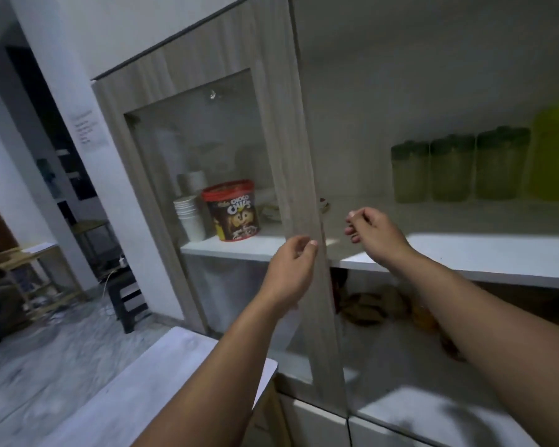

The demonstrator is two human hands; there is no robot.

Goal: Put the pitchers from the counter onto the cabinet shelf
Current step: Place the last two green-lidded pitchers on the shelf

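Two bare forearms reach up from the bottom edge toward a tall cabinet. On the near left, below them, lies a pale countertop (pixel 149 382), and none of the pitchers the task names can be made out on the part of it that shows.

The left hand (pixel 288 269) is at the wood-grain frame of a glass cabinet door (pixel 294 175), its thumb on the front face and its fingers wrapped round the frame's left edge, so it is grasping the door itself. The door stands swung out toward the camera, its glass pane on the left of the frame.

The right hand (pixel 373 232) hovers to the right of the door's edge, just above the front of the white cabinet shelf (pixel 465 253). Its fingers are loosely curled with the thumb near the fingertips; nothing can be seen between them (the view is soft, so a small object cannot be ruled out).

Seen through the glass, a red-lidded cereal tub (pixel 234 209) stands on the shelf's left part, with a stack of white paper cups (pixel 189 216) just beside it on the left. Far back on the right of the shelf stand three pale green lidded containers (pixel 459 167) in a row, touching or nearly so, and a larger bright yellow-green container (pixel 554 153) at the right edge. Whether any of these is a pitcher I cannot tell. On the lower shelf lie some brownish blurred items (pixel 373 306).
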